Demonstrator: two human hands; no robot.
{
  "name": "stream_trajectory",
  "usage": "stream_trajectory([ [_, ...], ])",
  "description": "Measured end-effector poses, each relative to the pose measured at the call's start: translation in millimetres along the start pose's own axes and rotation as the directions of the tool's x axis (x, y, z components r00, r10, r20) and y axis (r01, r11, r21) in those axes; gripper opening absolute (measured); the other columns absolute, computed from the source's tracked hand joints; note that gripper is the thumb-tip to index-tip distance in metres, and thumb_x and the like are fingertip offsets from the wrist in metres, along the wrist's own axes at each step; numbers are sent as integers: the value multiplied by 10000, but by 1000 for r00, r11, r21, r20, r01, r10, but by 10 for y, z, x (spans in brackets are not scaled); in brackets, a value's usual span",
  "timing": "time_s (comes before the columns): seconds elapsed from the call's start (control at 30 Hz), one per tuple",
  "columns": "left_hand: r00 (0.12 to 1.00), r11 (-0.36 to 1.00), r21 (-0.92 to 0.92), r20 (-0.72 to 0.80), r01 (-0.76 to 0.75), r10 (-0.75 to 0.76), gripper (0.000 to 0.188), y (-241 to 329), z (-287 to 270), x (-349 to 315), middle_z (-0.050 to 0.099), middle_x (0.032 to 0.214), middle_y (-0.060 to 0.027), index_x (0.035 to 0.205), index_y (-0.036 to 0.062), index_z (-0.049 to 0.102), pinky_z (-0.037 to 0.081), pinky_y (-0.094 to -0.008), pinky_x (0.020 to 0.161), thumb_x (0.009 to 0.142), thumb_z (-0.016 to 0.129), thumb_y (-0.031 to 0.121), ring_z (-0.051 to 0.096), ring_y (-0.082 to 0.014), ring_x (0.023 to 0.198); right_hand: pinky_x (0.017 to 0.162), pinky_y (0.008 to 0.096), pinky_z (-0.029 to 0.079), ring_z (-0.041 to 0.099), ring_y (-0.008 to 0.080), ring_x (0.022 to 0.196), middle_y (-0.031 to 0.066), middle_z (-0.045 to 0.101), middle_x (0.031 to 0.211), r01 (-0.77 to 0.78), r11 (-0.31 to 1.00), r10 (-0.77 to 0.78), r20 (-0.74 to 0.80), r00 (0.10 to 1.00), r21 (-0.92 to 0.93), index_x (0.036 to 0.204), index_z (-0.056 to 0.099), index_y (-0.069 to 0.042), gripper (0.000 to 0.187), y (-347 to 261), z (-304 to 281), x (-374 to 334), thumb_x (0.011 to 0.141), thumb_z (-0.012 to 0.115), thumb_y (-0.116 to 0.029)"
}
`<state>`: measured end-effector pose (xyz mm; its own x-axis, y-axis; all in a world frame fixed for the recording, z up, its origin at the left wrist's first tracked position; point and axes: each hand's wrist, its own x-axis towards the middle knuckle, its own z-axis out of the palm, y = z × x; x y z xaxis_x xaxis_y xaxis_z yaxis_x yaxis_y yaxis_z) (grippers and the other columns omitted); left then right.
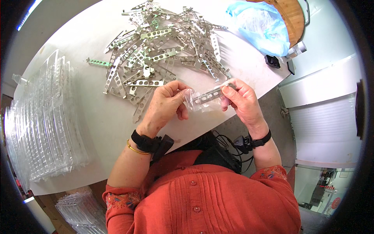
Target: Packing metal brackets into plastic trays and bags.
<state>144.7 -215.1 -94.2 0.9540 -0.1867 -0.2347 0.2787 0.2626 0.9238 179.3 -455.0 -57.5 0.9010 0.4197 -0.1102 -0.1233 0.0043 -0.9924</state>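
Note:
Between my hands, over the near edge of the white table, is a flat metal bracket (210, 95) with a row of holes, lying partly in a small clear plastic bag (193, 102). My left hand (171, 99) pinches the bag at the bracket's left end. Thumb and fingers of my right hand (242, 99) are closed on the bracket's right end. Just beyond my hands lies a big loose heap of similar perforated metal brackets (159, 54), some with a greenish sheen.
Stacked clear plastic trays (46, 121) stand on the table's left side, with more clear trays (82, 210) below the near edge. At the far right are a blue plastic bag (261, 27), a round wooden board (290, 15) and a small black object (272, 61).

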Motion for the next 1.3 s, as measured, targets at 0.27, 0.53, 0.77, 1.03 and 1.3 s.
stream_trajectory([
  [0.27, 999, 999, 24, 38, 28, -29, 72, -62, 14, 19, 651, 750, -28, 957, 8, 617, 484, -226, 463, 929, 601, 72, 599, -87, 525, 615, 253, 511, 589, 92, 666, 28, 621, 785, 15, 997, -13, -22, 1000, 73, 1024, 604, -26, 192, 25, -24, 10, 976, 596, -212],
  [0.53, 1000, 1000, 5, 4, -31, 31, 51, -58, 29, 15, 666, 779, -59, 965, 11, 558, 502, -242, 485, 920, 570, 34, 609, -105, 552, 610, 260, 513, 583, 90, 660, 27, 622, 766, 57, 997, -51, -113, 992, 50, 976, 596, -37, 161, 9, -107, 9, 978, 587, -198],
  [0.77, 979, 989, 41, -142, -144, 148, 41, -13, -1, 9, 640, 819, -71, 965, 7, 542, 488, -253, 507, 944, 546, 42, 590, -122, 562, 604, 266, 516, 567, 85, 643, 26, 618, 756, 97, 994, -84, -242, 967, 43, 945, 589, -50, 153, -46, -214, -4, 980, 586, -199],
  [1.03, 942, 966, -93, -261, -242, 211, 71, 43, -39, -19, 635, 883, -84, 998, 9, 546, 482, -265, 591, 950, 524, 57, 587, -128, 655, 595, 251, 531, 574, 67, 660, 26, 611, 783, 112, 993, -118, -235, 965, -38, 937, 589, -47, 158, -119, -199, -77, 973, 597, -200],
  [1.3, 815, 858, 28, -299, -512, 496, 57, 481, 290, -423, 596, 825, -66, 994, 21, 542, 431, -241, 546, 951, 517, 50, 520, -113, 596, 593, 244, 528, 577, 75, 646, 22, 610, 781, 110, 993, -117, -276, 954, -38, 965, 593, -34, 161, -57, -408, -223, 971, 599, -195],
])
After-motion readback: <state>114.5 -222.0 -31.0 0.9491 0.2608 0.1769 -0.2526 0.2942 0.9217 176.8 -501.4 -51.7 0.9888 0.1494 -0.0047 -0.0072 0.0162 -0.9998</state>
